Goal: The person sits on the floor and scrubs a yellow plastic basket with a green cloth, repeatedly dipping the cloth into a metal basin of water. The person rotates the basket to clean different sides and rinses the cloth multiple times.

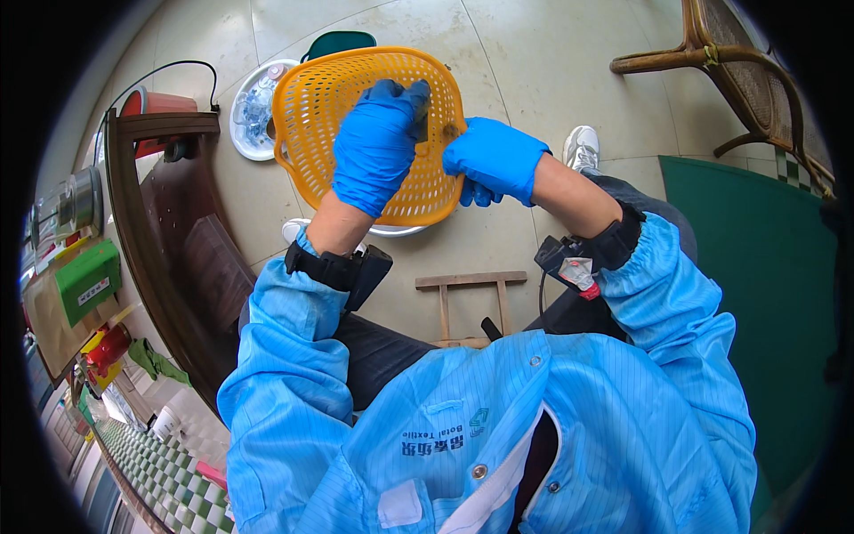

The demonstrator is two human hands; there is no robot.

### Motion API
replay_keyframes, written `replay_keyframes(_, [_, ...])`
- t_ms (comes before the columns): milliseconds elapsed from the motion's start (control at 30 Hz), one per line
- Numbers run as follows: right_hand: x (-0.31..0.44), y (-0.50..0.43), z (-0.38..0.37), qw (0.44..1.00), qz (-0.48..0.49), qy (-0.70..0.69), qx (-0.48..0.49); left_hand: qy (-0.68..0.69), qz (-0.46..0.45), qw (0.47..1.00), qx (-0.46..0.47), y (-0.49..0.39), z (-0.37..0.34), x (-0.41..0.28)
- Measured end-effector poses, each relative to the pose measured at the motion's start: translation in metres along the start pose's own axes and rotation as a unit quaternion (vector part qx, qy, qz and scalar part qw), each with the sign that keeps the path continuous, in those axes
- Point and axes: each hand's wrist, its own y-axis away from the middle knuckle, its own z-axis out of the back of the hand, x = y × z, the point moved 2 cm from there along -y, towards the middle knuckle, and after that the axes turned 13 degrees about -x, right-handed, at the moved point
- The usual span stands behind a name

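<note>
A yellow perforated plastic basket (313, 120) is tilted in front of me, its inside facing up. My right hand (494, 160), in a blue glove, grips the basket's right rim. Inside the basket is my left hand (380, 143), also gloved, with its fingers curled around a small dark pad (421, 128); most of the pad is hidden, and its exact kind cannot be told. The glove's fingertips look dark and soiled. Below the basket, the edge of a white basin (397, 231) shows.
Left of the basket stands a white round basin (241, 137) with clear bluish items, near a green plastic container (340, 43) and a red bucket (167, 102). Dark wooden furniture (150, 267) borders the left. A small wooden stool (470, 280), a rattan chair (740, 60) and a green panel (747, 280) are around me.
</note>
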Motion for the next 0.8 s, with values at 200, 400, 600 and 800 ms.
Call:
replay_keyframes(200, [-0.008,-0.008,0.004,0.999,-0.003,-0.040,-0.006,0.015,0.030,0.994,0.103,0.010,-0.012,-0.002])
replay_keyframes(400, [-0.012,-0.012,0.012,0.997,-0.015,-0.065,-0.023,0.024,-0.023,0.999,-0.042,-0.005,0.024,0.013])
replay_keyframes(600, [-0.017,-0.013,0.019,0.998,-0.033,-0.043,-0.045,0.115,0.206,0.951,-0.197,-0.023,0.093,0.073])
replay_keyframes(800, [-0.014,-0.014,0.026,0.997,-0.024,-0.008,-0.075,0.217,0.380,0.898,0.040,0.004,0.082,0.084])
